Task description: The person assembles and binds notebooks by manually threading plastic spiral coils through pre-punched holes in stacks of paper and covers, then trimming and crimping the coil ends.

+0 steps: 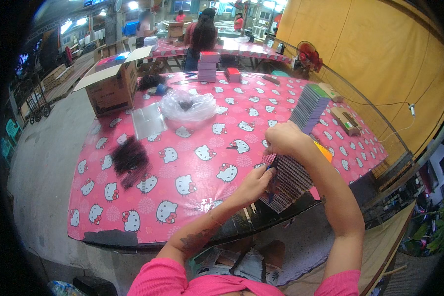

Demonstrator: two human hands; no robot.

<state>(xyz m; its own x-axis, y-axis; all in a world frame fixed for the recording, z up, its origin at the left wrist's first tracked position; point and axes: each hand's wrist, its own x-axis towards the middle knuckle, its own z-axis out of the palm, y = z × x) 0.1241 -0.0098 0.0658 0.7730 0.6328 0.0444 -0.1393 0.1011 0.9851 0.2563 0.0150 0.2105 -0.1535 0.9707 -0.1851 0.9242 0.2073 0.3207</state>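
My left hand (259, 183) is closed around a slim dark blue thing (272, 171), perhaps a tool handle, at the left edge of a stack (293, 185). That stack shows many close rows of dark and pale ridges, like the spines of wire-bound notebooks, and sits at the table's near edge. Just beyond the left hand, my right hand (285, 138) is curled shut over the stack's far left corner. What its fingers hold is hidden. Behind it rises a tall stack of grey and purple notebooks (310, 109). An orange sheet (323, 151) peeks out beside my right forearm.
The pink patterned table (182, 167) bears a black bristly pile (129, 162), clear plastic sheets (148, 122), a clear plastic bag (195, 107), an open carton (111, 91) and purple stacks (208, 67). Cardboard pieces (344, 121) lie right. Beyond are a red fan (308, 55) and several people.
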